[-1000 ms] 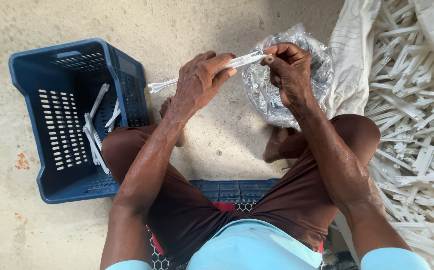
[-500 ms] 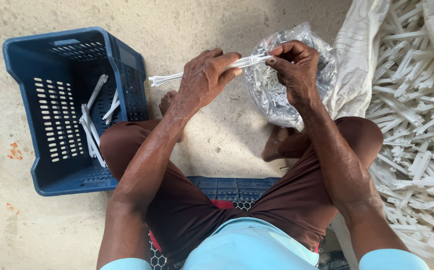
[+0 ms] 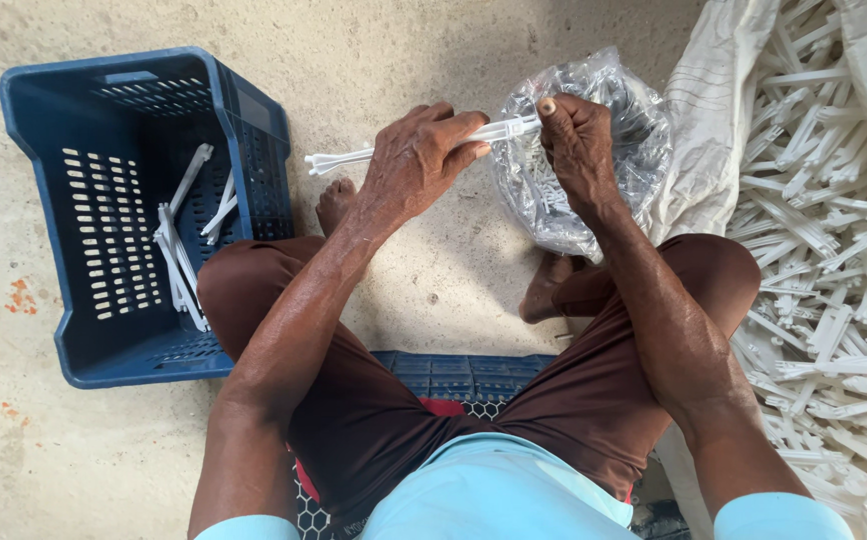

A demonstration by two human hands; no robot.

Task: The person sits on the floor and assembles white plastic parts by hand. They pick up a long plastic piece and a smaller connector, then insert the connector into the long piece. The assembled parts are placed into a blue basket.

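Seen from above, a seated person's left hand [image 3: 416, 160] and right hand [image 3: 574, 140] both grip a long white plastic piece [image 3: 354, 158] over a clear plastic bag [image 3: 644, 130]. A blue crate [image 3: 64, 360] sits left; white pieces [image 3: 824, 270] pile right.

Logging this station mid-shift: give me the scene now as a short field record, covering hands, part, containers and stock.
left hand: grips the middle of a long white plastic part
right hand: fingers pinch the same part's other end
bag: clear plastic bag on the floor under the right hand
crate: blue crate by the left knee, a few white parts inside
stock: pile of white parts on a white sack, right side
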